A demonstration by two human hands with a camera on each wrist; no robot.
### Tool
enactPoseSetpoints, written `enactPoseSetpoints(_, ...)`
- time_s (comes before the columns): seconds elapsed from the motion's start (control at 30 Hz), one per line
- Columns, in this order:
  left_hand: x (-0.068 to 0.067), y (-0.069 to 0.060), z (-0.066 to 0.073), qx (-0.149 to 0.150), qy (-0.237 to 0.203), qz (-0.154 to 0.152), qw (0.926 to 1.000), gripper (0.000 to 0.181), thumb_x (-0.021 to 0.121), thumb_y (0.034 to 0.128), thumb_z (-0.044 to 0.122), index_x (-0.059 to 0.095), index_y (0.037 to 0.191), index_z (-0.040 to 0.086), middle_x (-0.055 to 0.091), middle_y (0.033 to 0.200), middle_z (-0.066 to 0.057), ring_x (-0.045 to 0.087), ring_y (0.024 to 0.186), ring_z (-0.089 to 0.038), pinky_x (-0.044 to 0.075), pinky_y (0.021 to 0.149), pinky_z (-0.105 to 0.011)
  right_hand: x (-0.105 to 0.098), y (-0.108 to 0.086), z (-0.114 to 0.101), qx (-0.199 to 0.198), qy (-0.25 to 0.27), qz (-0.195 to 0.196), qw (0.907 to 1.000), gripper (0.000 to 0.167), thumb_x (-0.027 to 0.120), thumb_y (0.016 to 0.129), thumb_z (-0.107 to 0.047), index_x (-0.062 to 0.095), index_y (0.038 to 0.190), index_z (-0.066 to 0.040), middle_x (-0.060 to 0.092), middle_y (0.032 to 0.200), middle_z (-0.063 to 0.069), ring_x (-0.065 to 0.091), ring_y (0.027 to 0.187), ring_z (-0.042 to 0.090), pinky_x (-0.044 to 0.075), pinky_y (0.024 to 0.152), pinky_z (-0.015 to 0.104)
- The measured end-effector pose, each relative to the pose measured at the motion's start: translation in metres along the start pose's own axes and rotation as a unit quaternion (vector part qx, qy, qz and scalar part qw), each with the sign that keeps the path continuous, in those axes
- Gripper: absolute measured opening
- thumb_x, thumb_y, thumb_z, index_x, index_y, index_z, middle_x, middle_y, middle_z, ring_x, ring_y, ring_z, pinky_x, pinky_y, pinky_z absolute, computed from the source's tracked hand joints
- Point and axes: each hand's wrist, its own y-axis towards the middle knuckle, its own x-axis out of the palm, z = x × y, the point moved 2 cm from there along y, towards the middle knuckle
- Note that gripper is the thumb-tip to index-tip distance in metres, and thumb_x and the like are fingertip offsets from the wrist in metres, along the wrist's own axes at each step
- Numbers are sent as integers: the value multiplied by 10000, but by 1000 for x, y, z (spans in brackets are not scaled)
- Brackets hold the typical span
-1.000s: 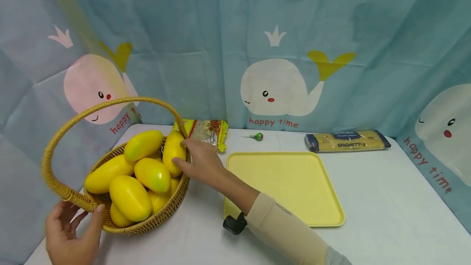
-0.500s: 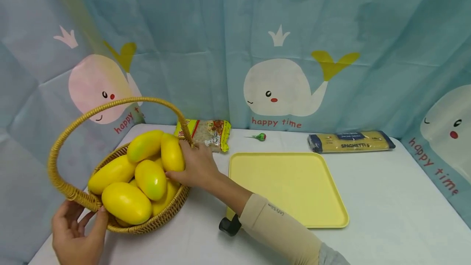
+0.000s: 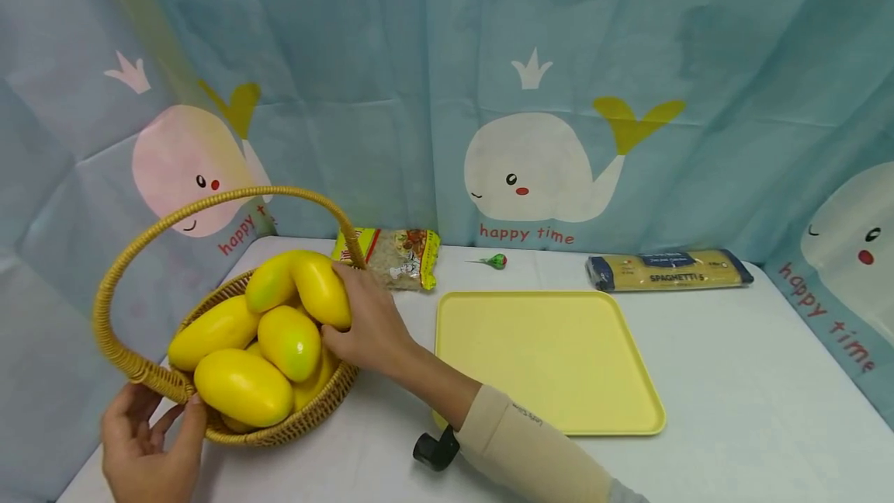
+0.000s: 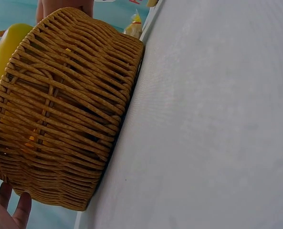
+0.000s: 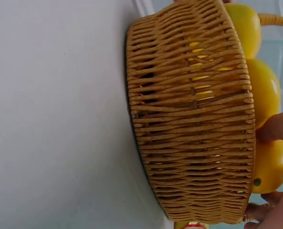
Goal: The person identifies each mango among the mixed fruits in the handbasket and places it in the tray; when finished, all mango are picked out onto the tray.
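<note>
A woven wicker basket with an arched handle stands at the left of the table, heaped with several yellow mangoes. My left hand grips the basket where the handle meets the near-left rim, thumb on the inner side. At the right rim my right hand holds one mango, thumb on the near side and fingers around its outer side. In the right wrist view that mango shows just above the basket rim, with the thumb against it. The fingers behind it are partly hidden.
A yellow tray lies right of the basket. Behind are a printed food packet, a green lollipop and a spaghetti pack. A whale-print curtain stands along the back.
The right hand has closed on the mango at the right rim, which now tilts leftward over its neighbour. The front mangoes have shifted slightly. The left hand keeps its place on the basket.
</note>
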Motion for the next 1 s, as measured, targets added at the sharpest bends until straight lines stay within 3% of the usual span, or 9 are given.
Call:
enactPoseSetpoints(0.13, 1, 0, 0, 32, 4, 18, 10000, 669, 675, 874, -76, 451, 1470, 129, 502, 1306, 50, 515, 1194, -124, 455, 835, -70, -4, -5, 1, 47, 461, 91, 9989, 723, 752, 854, -180, 406, 1485, -110, 512, 1388, 31, 510, 1099, 108, 471, 906, 216)
enactPoseSetpoints(0.3, 1, 0, -2, 49, 26, 26, 10000, 666, 678, 875, -74, 455, 1467, 137, 511, 1325, 17, 515, 1197, -123, 454, 828, -62, -11, -12, 6, -260, 967, 393, 9942, 606, 762, 853, -140, 487, 1389, -73, 510, 1362, 77, 514, 1140, 155, 482, 928, 236)
enactPoseSetpoints(0.43, 1, 0, -2, 61, 53, 25, 10000, 665, 679, 880, -68, 456, 1464, 158, 513, 1344, -24, 514, 1201, -123, 453, 827, -58, -18, -19, 9, -424, 1427, 642, 9868, 577, 774, 857, -134, 515, 1365, -44, 525, 1321, 80, 517, 1133, 158, 489, 937, 262)
enactPoseSetpoints(0.7, 1, 0, -1, 67, 30, 69, 9999, 664, 682, 877, -70, 462, 1459, 162, 515, 1352, -39, 514, 1206, -129, 457, 828, -59, -32, -27, 9, -302, 2188, 972, 9705, 623, 780, 863, -148, 485, 1394, -9, 543, 1362, 125, 524, 1204, 164, 469, 1010, 333)
enactPoseSetpoints(1.0, 1, -1, -2, -45, 36, 84, 9999, 654, 690, 882, -60, 466, 1456, 160, 511, 1349, -22, 510, 1214, -131, 459, 838, -61, -48, -33, 11, -180, 2467, 1237, 9610, 572, 782, 872, -182, 510, 1361, -68, 572, 1310, 1, 567, 1127, 141, 496, 970, 340)
